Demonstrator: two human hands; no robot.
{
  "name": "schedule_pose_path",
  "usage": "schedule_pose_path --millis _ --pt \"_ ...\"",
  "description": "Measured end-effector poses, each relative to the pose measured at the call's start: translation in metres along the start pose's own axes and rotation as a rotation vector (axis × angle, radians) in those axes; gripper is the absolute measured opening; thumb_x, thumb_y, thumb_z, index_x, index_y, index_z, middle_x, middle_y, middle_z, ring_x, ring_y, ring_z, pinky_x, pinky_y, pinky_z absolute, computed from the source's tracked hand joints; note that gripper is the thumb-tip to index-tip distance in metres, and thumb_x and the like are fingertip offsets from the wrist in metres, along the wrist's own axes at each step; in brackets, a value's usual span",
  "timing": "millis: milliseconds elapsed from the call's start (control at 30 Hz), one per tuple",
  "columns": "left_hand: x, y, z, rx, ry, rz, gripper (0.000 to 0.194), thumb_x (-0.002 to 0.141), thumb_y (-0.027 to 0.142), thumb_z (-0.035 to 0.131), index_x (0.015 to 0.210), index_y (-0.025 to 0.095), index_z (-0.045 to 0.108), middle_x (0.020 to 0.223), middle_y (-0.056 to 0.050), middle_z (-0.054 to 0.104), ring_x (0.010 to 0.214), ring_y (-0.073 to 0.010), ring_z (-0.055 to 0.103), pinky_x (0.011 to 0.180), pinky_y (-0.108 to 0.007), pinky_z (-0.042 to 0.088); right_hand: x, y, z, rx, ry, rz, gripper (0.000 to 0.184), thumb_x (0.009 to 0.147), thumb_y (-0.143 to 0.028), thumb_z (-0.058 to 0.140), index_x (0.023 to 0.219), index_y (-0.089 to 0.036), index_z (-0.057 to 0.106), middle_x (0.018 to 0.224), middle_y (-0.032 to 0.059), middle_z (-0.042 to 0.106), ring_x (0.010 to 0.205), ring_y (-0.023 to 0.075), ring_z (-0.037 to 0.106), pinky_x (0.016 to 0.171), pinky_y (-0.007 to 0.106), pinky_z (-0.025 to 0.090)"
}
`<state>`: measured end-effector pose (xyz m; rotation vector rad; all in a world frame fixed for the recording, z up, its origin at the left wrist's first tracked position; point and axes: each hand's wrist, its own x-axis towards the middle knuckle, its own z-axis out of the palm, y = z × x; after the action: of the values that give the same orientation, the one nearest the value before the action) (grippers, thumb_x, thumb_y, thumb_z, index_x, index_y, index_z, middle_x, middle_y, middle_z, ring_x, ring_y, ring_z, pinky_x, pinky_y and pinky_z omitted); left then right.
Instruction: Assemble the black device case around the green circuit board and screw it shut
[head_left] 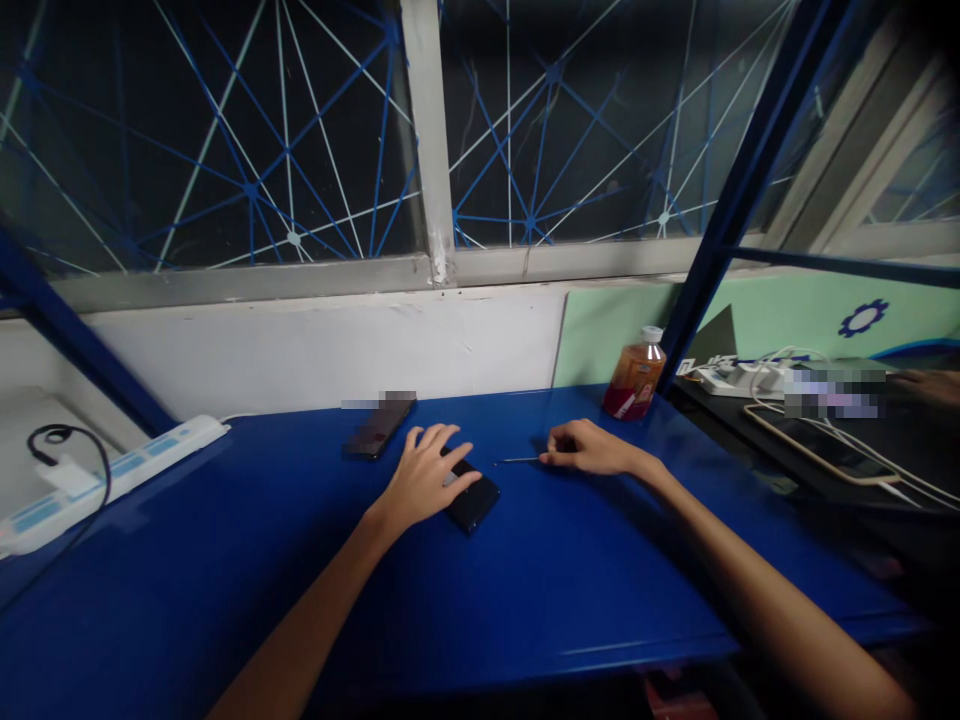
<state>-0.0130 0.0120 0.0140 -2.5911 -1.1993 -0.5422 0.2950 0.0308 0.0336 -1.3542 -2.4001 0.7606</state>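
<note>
My left hand (pixel 429 472) lies with spread fingers over a black, phone-like slab (pixel 475 505) on the blue table, covering its upper left part. To the right, my right hand (pixel 589 447) is closed round what looks like a small screwdriver (pixel 517 460). Its thin metal shaft points left towards the slab, apart from it and low over the table; the handle is mostly hidden in my fingers. Beyond my left hand lies a second dark phone (pixel 382 425), its far end partly blurred out.
A bottle of reddish-orange drink (pixel 636 378) stands at the back right. A white power strip (pixel 124 478) with a black cable lies at the left. On the dark neighbouring table are a phone (pixel 817 440), white cables and another person's hand (pixel 930 385). Blue frame posts flank the table.
</note>
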Motion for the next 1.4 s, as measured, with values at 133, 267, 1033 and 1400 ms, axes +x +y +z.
schedule_pose_path --millis 133,267,1033,1400 --pt "0.001 -0.001 -0.002 -0.217 -0.142 0.076 0.044 0.091 0.058 0.046 0.117 0.027 0.065 0.133 -0.008 0.055 0.125 -0.0289 0.045 0.107 -0.051 0.025 -0.001 -0.002 -0.002 -0.007 0.014 -0.008 0.036 0.083 -0.049 0.057 0.078 -0.014 0.067 0.063 0.0025 0.062 0.055 0.0122 0.047 0.053 0.025 0.032" --pt "0.002 -0.012 -0.011 -0.354 -0.377 0.105 0.08 0.066 0.075 0.062 0.131 0.03 0.055 0.134 -0.008 0.054 0.126 -0.035 0.044 0.11 -0.055 0.018 -0.002 -0.004 -0.003 0.01 0.002 0.0 0.037 0.082 -0.049 0.057 0.078 -0.014 0.067 0.063 0.002 0.061 0.055 0.0118 0.047 0.052 0.025 0.031" --pt "-0.001 -0.01 -0.008 -0.225 -0.25 0.013 0.082 0.056 0.085 0.058 0.105 0.019 0.06 0.103 -0.009 0.061 0.093 -0.0297 0.056 0.084 -0.042 0.039 0.004 -0.011 0.019 0.116 -0.039 -0.05 0.037 0.085 -0.05 0.057 0.076 -0.015 0.065 0.061 0.0005 0.059 0.053 0.0098 0.046 0.05 0.023 0.032" --pt "-0.001 -0.008 -0.007 -0.224 -0.264 0.005 0.085 0.057 0.086 0.055 0.108 0.018 0.06 0.104 -0.01 0.061 0.096 -0.0307 0.055 0.084 -0.042 0.041 0.01 -0.001 0.026 0.18 -0.043 -0.017 0.042 0.084 -0.055 0.057 0.075 -0.015 0.065 0.059 0.0006 0.06 0.05 0.0105 0.05 0.049 0.023 0.035"
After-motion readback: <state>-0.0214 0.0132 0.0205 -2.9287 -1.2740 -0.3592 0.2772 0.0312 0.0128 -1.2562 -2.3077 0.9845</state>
